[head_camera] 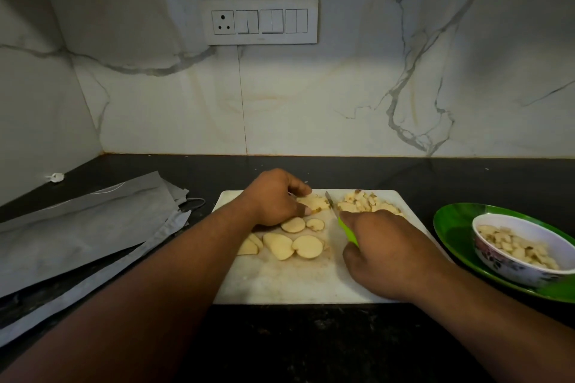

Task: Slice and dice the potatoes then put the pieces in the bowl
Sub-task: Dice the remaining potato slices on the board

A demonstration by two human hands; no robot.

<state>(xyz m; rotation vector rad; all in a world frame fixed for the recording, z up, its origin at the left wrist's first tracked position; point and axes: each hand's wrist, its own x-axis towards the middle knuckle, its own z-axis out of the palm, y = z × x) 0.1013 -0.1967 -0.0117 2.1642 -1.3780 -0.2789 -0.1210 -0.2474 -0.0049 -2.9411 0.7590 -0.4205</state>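
On the board (pixel 280 283), the left hand (pixel 273 196) curls its fingers (pixel 300 188) over a stack of slices (pixel 314 203). The right hand (pixel 382 246) grips the knife (pixel 333 207) just beside it. More slices (pixel 306 246) lie nearer; dice (pixel 367 204) sit behind. The bowl (pixel 522 270) on the plate (pixel 451 227) holds pieces.

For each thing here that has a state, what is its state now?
Left hand: holds slices being cut.
Right hand: grips knife.
Round slices: uncut, on board.
Diced pile: on board.
Bowl: partly filled, on green plate.
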